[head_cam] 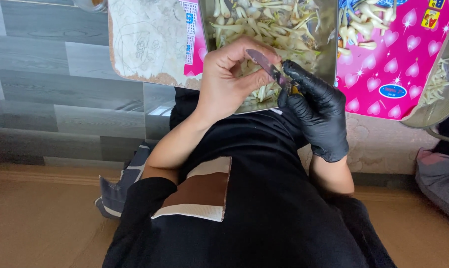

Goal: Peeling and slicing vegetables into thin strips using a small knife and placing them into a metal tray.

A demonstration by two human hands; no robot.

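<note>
Left hand (229, 82) bare, fingers curled around a small pale piece held against the knife blade; the piece itself mostly hidden, kind not determinable. Right hand (316, 106) in a black glove, fingers clenched on the handle of a small knife (266, 64), blade angled up and left toward the left thumb. Both hands positioned over the near edge of a metal tray (328, 54) filled with pale stalks (269, 22), white bulbs with yellowish-green stems. Tray resting on a pink mat (388, 69) printed with lighter hearts; blue oval label near the mat's near right part, small yellow and red square labels at its far right corner, white grid panel with blue marks at its left edge. More stalks (363, 22) loose on the mat beyond the tray's right side. Worn pale board (145, 39) left of the mat. Second dish (435, 106) of pale shreds at the right edge of the mat. Grey plank floor (45, 84) at left.
</note>
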